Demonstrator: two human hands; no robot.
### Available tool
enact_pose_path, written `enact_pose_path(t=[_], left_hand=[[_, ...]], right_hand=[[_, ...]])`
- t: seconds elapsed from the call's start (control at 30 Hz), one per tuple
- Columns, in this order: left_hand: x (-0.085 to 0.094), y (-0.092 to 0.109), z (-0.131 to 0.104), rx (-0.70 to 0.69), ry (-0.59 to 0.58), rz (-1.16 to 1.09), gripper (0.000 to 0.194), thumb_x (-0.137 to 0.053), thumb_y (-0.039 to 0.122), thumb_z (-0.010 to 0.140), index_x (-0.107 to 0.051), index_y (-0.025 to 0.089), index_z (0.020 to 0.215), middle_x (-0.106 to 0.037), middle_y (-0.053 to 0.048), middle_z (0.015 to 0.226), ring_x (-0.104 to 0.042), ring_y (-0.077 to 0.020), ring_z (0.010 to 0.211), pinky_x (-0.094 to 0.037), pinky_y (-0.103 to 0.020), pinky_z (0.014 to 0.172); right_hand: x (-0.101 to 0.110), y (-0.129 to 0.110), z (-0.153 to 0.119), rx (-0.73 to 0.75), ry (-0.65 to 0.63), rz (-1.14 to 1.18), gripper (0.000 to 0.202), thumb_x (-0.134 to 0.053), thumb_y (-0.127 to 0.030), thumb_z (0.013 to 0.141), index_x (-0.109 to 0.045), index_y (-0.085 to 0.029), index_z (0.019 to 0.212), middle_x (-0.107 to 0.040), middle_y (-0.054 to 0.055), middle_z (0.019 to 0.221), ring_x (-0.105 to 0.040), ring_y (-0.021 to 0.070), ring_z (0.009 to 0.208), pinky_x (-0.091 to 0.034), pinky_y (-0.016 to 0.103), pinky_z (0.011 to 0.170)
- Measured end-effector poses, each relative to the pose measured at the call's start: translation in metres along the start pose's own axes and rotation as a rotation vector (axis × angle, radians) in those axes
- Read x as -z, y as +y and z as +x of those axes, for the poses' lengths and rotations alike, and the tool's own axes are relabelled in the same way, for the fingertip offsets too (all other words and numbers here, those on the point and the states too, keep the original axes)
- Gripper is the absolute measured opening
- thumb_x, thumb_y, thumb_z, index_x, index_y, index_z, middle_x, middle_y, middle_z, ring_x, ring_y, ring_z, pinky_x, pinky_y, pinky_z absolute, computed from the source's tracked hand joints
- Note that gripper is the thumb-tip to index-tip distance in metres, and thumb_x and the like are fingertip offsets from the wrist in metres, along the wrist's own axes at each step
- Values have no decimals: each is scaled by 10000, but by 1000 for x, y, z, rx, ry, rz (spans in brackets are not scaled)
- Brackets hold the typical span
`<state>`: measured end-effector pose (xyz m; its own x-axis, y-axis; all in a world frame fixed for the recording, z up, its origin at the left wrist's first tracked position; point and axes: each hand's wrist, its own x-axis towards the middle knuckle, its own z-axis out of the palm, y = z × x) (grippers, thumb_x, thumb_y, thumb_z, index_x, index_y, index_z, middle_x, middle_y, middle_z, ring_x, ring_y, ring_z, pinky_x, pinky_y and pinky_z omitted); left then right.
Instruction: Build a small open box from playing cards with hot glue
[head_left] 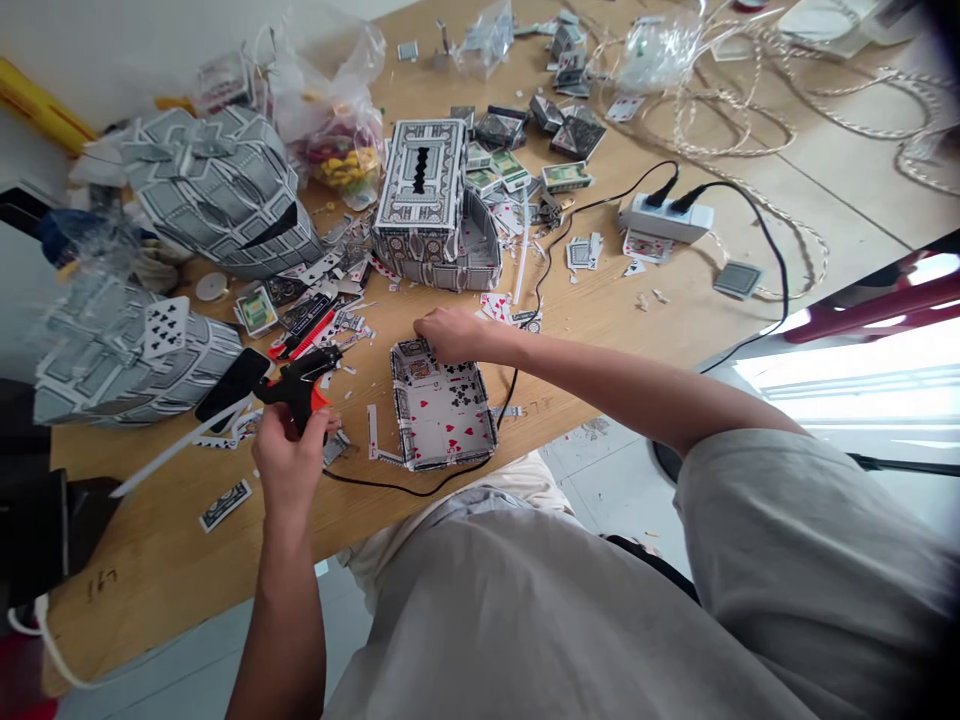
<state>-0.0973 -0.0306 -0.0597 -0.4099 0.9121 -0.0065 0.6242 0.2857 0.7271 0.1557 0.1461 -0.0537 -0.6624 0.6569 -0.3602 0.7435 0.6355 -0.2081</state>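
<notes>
My left hand is wrapped round a black glue gun with an orange trigger; a long white glue stick sticks out of its rear. The nozzle points right, towards a shallow open tray made of playing cards. At that tray's far edge, my right hand has its fingers curled closed on the rim; the fingertips are partly hidden. Red and black card faces line the inside of the tray. Beyond it stands a patterned card box with a dark zigzag slot in its top.
Two large card-built forms stand at left, near a phone and a red cutter. Card scraps and packs litter the wooden table. A black cable runs from a power strip past the tray. Rope coils behind.
</notes>
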Motion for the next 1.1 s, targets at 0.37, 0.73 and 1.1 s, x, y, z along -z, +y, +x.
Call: enact_pose_path(t=[0.37, 0.73, 1.1], left_hand=[[0, 46, 1, -325, -114, 237, 419, -692, 622, 949, -726, 205, 983, -727, -28, 750, -723, -225, 706, -537, -313, 680], [-31, 77, 35, -554, -321, 486, 387, -559, 523, 1054, -742, 181, 1065, -761, -119, 1041, -734, -309, 1053, -553, -359, 915], [-38, 86, 27, -622, -392, 763, 321, -528, 441, 1081, -679, 179, 1188, -708, -140, 1162, -734, -297, 982, -550, -363, 804]], right_hand=[[-5, 0, -7, -47, 57, 56, 345, -684, -125, 928, -727, -71, 1266, -778, 227, 1279, -763, 353, 1160, -561, 355, 807], [-9, 2, -6, -76, 103, 111, 427, -680, -145, 925, -692, -55, 1343, -774, 241, 1286, -759, 345, 1173, -579, 351, 843], [-11, 3, -7, -75, 124, 109, 481, -720, -153, 869, -716, -44, 1337, -790, 267, 1250, -777, 365, 1153, -616, 367, 888]])
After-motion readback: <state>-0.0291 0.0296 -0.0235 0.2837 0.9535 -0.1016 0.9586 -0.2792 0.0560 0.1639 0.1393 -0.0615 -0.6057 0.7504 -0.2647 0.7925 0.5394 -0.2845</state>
